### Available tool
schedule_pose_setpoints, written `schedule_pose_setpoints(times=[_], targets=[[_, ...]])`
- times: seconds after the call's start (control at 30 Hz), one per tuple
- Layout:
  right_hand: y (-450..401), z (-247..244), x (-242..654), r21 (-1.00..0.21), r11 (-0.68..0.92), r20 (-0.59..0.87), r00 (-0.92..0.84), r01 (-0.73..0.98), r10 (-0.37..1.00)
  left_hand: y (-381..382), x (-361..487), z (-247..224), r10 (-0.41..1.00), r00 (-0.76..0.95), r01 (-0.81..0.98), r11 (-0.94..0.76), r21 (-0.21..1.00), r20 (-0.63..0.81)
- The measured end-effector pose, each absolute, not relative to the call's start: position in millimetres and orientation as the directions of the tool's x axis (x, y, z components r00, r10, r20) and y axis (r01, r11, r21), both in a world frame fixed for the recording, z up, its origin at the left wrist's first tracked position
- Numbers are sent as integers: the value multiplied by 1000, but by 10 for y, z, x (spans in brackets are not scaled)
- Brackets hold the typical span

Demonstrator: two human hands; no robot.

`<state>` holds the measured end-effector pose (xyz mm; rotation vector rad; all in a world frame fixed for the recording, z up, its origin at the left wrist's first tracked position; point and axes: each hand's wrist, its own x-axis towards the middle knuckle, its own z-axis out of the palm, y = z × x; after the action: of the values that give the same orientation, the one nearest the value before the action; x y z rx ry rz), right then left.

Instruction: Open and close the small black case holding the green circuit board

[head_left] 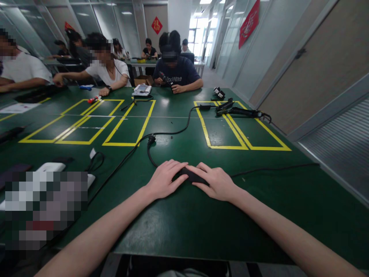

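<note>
A black elongated object [196,177] with a cable at each end lies on the green table [161,227], near the middle of the view. My left hand [167,177] has its fingers round the left end of it, thumb in front. My right hand [216,181] grips the right end, fingers over the top and thumb along the near side. From the left end a short black cable curves up to a black plug [151,140]. Another black cable [271,168] runs off to the right from beside my right hand.
Yellow tape rectangles [227,147] mark the table. A tangled black device [230,109] lies at the back right, a white device [142,90] at the back. White and blurred items [52,167] lie at left. A long cable crosses the table. People sit beyond.
</note>
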<state>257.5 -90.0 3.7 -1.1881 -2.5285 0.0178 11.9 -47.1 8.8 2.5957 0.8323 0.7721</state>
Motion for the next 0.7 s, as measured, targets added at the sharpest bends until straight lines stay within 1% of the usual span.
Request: schedule_pose_setpoints(times=[0.07, 0.13, 0.17, 0.23, 0.3, 0.37, 0.43, 0.5, 0.63, 0.7], targets=[[-836, 84, 2733, -246, 565, 387, -455, 787, 802, -441, 63, 88, 573, 604, 430, -819, 379, 554], [-753, 163, 2963, -362, 483, 490, -278, 797, 826, -422, 20, 88, 545, 557, 426, -835, 348, 627], [-712, 212, 3096, -416, 432, 525, -176, 800, 833, -420, 9, 89, 527, 565, 405, -848, 343, 635], [-646, 320, 3371, -502, 305, 570, 44, 809, 820, -432, 7, 89, 501, 631, 366, -866, 341, 592], [-611, 415, 3624, -563, 186, 616, 258, 806, 744, -457, 25, 92, 501, 706, 356, -862, 361, 500], [-600, 464, 3830, -606, 87, 628, 408, 791, 663, -483, 46, 97, 512, 743, 359, -848, 389, 431], [-597, 450, 3983, -628, -8, 603, 492, 778, 628, -498, 59, 103, 512, 773, 357, -840, 410, 375], [-585, 377, 4088, -615, -112, 552, 528, 781, 645, -500, 63, 108, 509, 796, 355, -831, 428, 328], [-520, 151, 4233, -530, -336, 398, 578, 779, 713, -488, 60, 111, 519, 811, 371, -813, 450, 269], [-483, 47, 4311, -477, -399, 337, 582, 783, 740, -485, 60, 111, 521, 812, 376, -811, 448, 264]])
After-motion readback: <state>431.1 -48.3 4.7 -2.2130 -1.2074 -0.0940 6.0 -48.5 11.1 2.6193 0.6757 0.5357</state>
